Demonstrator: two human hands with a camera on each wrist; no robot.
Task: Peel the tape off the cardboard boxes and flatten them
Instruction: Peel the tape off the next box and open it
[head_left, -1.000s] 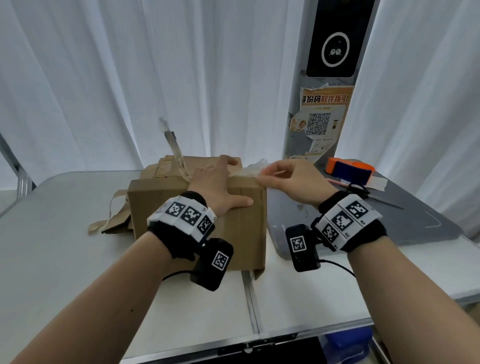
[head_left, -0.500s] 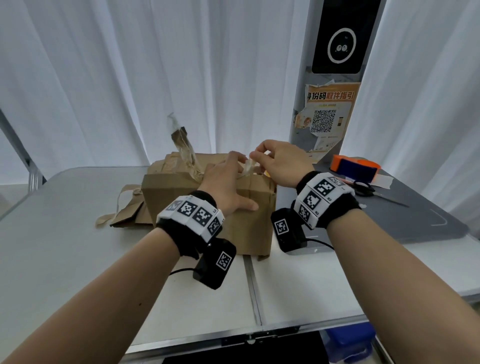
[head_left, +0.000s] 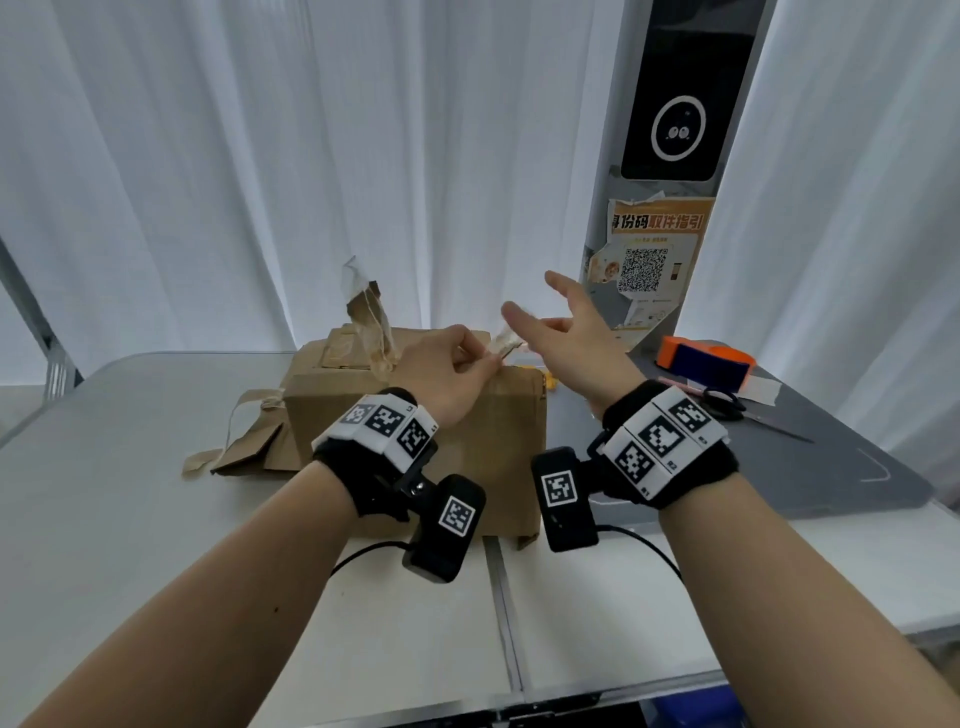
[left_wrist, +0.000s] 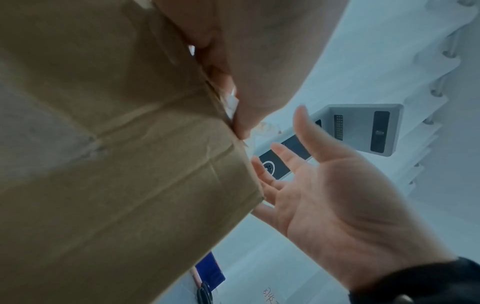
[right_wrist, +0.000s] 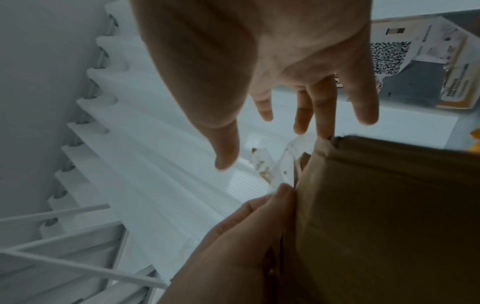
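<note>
One cardboard box stands on the white table, tape only partly peeled. A crumpled tape strip at its top right edge is pinched by the left hand; right hand hovers beside, fingers spread, nothing held. Next, probably: strip pulled free along the seam, box braced.

Bare forearms, no sleeves. Each wrist wears a black band with white square-code tags and a black camera block trailing a thin cable.
</note>
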